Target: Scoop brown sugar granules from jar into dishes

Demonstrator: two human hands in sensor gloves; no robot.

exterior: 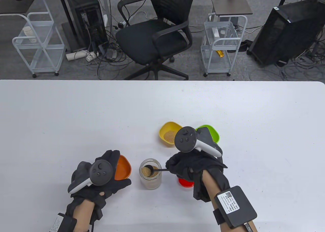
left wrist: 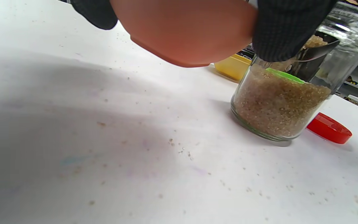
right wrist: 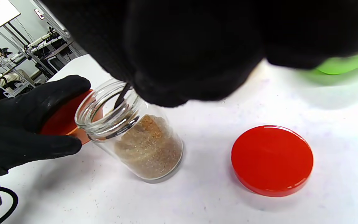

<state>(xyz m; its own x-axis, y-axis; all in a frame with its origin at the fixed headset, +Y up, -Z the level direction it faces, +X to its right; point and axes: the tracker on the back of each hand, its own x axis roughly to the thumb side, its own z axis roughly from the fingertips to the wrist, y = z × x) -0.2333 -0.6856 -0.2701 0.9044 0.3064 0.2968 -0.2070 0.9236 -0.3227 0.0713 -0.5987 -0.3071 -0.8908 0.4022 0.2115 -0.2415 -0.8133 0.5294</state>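
Observation:
An open glass jar [exterior: 150, 175] of brown sugar stands near the table's front edge; it also shows in the left wrist view [left wrist: 281, 102] and the right wrist view [right wrist: 141, 140]. My right hand [exterior: 189, 166] holds a black spoon [exterior: 152, 169] by its handle, the bowl inside the jar mouth with sugar on it. My left hand [exterior: 101, 177] grips an orange dish [exterior: 123, 167] just left of the jar, lifted off the table in the left wrist view [left wrist: 185, 31]. A yellow dish [exterior: 169, 134] with some sugar and a green dish [exterior: 212, 133] stand behind my right hand.
The jar's red lid [exterior: 185, 182] lies flat on the table under my right hand, plain in the right wrist view [right wrist: 272, 160]. Stray sugar grains dot the white table [left wrist: 135, 155]. An office chair and carts stand beyond the far edge.

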